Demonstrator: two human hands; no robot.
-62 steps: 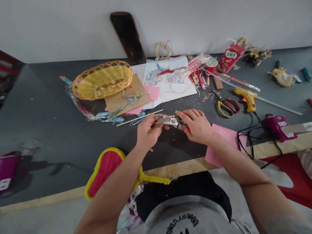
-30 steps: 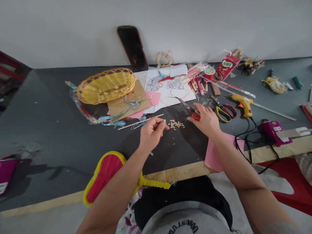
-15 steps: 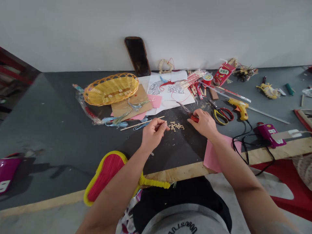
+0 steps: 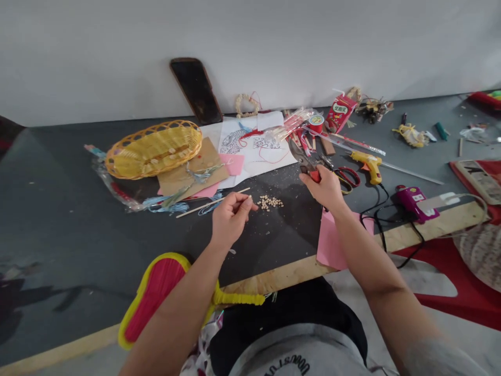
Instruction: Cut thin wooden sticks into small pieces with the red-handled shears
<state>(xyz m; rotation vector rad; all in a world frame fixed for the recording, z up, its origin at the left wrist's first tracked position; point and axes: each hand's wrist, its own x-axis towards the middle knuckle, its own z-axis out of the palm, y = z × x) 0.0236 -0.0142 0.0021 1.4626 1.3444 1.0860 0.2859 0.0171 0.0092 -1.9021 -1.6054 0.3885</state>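
My left hand (image 4: 230, 215) is closed in a pinch, with a tiny pale piece (image 4: 250, 197) at its fingertips. Just to its right lies a small heap of pale pieces (image 4: 270, 202), like beads or seeds. A thin wooden stick (image 4: 188, 213) lies behind the left hand, near some blue tassels (image 4: 166, 203). My right hand (image 4: 326, 185) grips red-handled pliers (image 4: 313, 175), their metal jaws pointing away toward the white paper sheet (image 4: 279, 162). Its fingers hide most of the handles. Scissors with red and yellow handles (image 4: 350, 176) lie beside that hand.
Behind the hands are a yellow basket (image 4: 156, 151), a phone (image 4: 198, 91) against the wall and a red drink carton (image 4: 340, 112). A yellow glue gun (image 4: 370, 164), its cable and a purple box (image 4: 417, 203) lie rightward. A pink-and-yellow fan-shaped piece (image 4: 156, 292) overhangs the front edge.
The view has shifted, so most things appear further left. The pliers have swung to point more directly away from me, and the right hand has lifted slightly. The left hand keeps its pinch.
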